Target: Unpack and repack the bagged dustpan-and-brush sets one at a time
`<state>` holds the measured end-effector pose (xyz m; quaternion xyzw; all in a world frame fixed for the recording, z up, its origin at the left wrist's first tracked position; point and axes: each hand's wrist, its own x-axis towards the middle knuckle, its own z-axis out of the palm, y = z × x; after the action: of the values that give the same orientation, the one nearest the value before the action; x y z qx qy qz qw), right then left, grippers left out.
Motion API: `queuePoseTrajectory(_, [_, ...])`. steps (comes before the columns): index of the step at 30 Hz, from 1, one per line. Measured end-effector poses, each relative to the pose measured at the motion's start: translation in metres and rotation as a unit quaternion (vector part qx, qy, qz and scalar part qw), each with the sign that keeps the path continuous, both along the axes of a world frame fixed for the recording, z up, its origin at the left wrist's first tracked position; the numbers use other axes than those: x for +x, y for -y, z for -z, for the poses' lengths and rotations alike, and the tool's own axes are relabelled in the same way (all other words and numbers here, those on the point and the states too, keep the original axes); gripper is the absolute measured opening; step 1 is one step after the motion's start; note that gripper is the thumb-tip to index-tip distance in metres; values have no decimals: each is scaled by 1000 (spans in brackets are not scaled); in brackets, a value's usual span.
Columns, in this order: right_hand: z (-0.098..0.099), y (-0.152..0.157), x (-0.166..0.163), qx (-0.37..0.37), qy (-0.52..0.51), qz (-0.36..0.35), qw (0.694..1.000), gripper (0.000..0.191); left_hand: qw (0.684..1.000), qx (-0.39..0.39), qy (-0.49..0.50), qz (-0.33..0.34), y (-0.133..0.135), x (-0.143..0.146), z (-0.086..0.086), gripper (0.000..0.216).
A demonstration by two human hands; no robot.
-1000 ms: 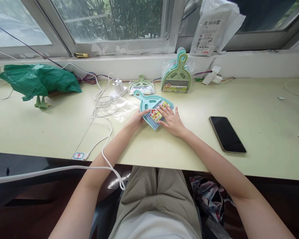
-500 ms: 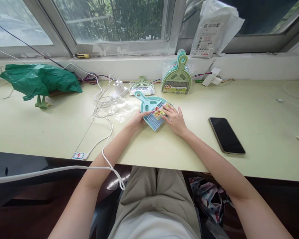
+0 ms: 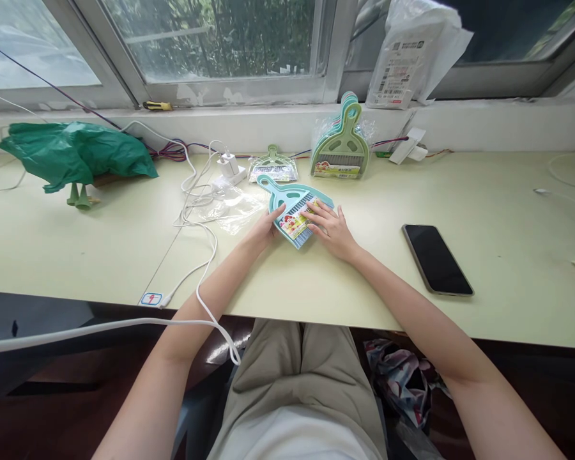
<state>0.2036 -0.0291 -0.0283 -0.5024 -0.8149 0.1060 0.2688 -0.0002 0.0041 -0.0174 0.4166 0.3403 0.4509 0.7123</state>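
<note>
Two hands: your left hand (image 3: 267,229) is closed on the left edge of the blue dustpan (image 3: 286,199), thumb on top; your right hand (image 3: 334,233) is spread out, fingers lying on the picture card (image 3: 292,225).
Blue dustpan: in front of you, over the middle of the worktop (image 3: 278,281), handle pointing away and to the left. I cannot tell if it rests there.
Picture card: on the stripy bristles inside the pan.
Clear plastic: a crinkly sheet (image 3: 234,214) just left of the pan, near white wires (image 3: 186,211).
Green dustpans: a stack (image 3: 341,147) stands by the back wall; one more (image 3: 272,158) is in clear wrap left of it.
Phone (image 3: 437,259): on your right, dark screen up, well apart from your right hand.
</note>
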Motion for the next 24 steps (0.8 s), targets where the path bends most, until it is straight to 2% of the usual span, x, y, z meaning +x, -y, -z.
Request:
queuePoseTrajectory(9, [0, -1, 2, 9, 6, 1, 1000, 50, 999, 38, -27, -18, 0, 0, 1, 48])
queuePoseTrajectory(12, [-1, 3, -2, 49, -29, 62, 996, 51, 998, 45, -26, -24, 1, 0, -2, 48])
queuePoseTrajectory(15, [4, 3, -6, 76, -135, 160, 975, 60, 998, 46, -27, -38, 2, 1, -3, 53])
queuePoseTrajectory(17, [9, -1, -7, 26, -225, 186, 956, 68, 997, 52, -24, -44, 2, 1, -3, 57])
queuePoseTrajectory(19, [13, -6, -6, -65, -314, 171, 932, 74, 997, 63, -14, -38, 2, 2, -3, 61])
queuePoseTrajectory(21, [13, -10, -5, -147, -385, 121, 903, 72, 997, 76, -10, -29, 2, 3, -3, 65])
queuePoseTrajectory(24, [9, -10, -3, -201, -478, 40, 854, 58, 995, 91, -27, -13, 2, 3, -2, 69])
